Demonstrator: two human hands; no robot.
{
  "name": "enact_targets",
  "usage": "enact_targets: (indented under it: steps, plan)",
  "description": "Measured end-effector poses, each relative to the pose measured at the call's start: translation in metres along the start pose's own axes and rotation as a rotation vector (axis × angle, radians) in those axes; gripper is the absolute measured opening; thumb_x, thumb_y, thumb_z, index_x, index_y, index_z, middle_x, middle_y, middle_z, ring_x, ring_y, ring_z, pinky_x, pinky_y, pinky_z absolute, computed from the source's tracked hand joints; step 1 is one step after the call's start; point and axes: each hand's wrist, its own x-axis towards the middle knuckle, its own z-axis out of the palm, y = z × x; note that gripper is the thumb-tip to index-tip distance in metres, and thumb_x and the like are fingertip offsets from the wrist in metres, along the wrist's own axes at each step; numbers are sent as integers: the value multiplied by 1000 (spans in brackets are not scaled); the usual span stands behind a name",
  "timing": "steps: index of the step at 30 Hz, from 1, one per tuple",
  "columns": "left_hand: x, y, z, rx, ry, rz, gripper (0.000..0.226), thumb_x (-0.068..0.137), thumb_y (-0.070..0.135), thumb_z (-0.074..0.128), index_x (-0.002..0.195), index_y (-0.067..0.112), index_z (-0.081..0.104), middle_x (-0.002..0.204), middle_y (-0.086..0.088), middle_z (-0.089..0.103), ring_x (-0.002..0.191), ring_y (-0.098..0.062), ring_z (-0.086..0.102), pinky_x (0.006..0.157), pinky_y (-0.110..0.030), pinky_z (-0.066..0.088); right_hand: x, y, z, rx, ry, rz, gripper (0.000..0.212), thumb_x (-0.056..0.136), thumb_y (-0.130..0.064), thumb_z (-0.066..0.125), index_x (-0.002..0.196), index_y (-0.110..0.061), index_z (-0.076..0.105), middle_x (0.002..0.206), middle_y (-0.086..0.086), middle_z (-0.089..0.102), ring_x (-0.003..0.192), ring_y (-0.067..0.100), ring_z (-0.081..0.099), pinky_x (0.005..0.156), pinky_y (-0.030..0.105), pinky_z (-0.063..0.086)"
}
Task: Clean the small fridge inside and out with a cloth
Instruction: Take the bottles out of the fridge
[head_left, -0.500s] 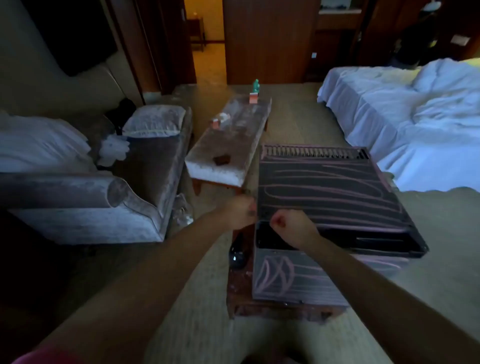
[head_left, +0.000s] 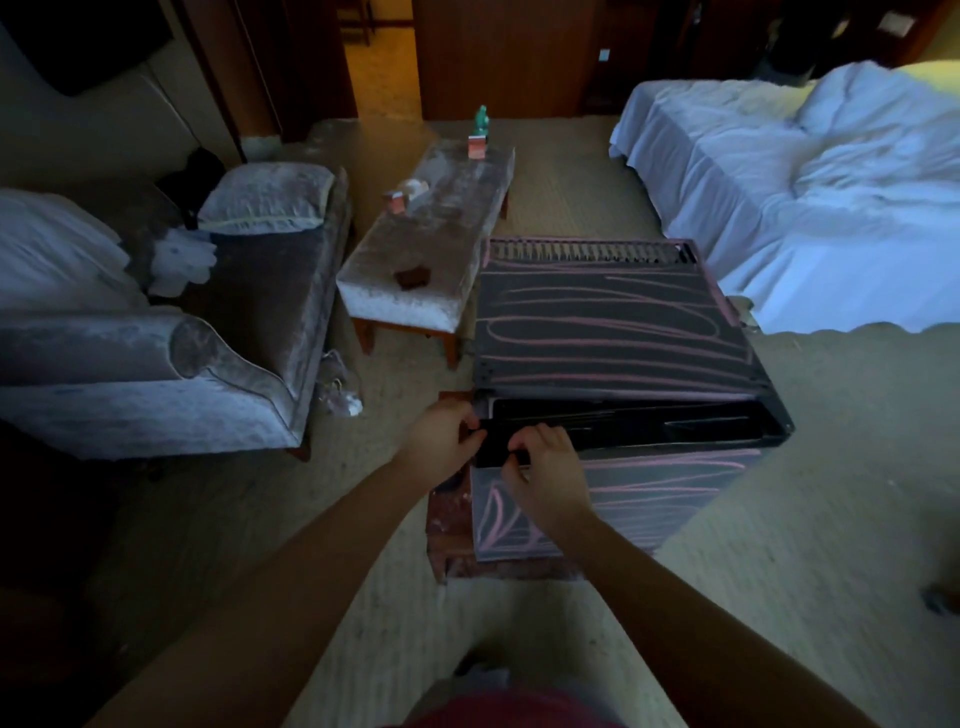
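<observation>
The small black fridge (head_left: 602, 322) stands on a low wooden stand in front of me, its top and door front scrawled with pink lines. The door (head_left: 670, 488) is slightly ajar, showing a dark gap along its top edge. My left hand (head_left: 441, 441) grips the left corner of the door top. My right hand (head_left: 545, 467) pinches the door's upper edge just beside it. No cloth shows in either hand.
A grey upholstered bench (head_left: 431, 249) with small objects sits beyond the fridge on the left. A velvet sofa (head_left: 171, 353) lies at left, a bed with white sheets (head_left: 810, 208) at right. Carpet surrounds the wooden stand (head_left: 452, 530).
Both hands have come lower onto the front left corner of the door top. They were fists above it; now their fingers hold the edge.
</observation>
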Motion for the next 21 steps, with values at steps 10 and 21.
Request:
enact_targets:
  steps: [10,21]
  plan:
    - [-71,46,29,-52,48,-196,19,88,25,68,83,6,68,75,-2,69,68,-14,61,56,-4,36,-90,19,-36,157,-15,-214,13,82,-23,53,80,-14,63,79,-1,61,77,10,48,68,16,36]
    - [-198,172,123,-204,45,-195,40,82,49,50,102,19,66,88,14,65,82,-3,62,73,-14,45,-193,80,-134,272,-116,-197,15,87,-27,52,92,-21,65,80,-2,70,72,15,65,60,31,48]
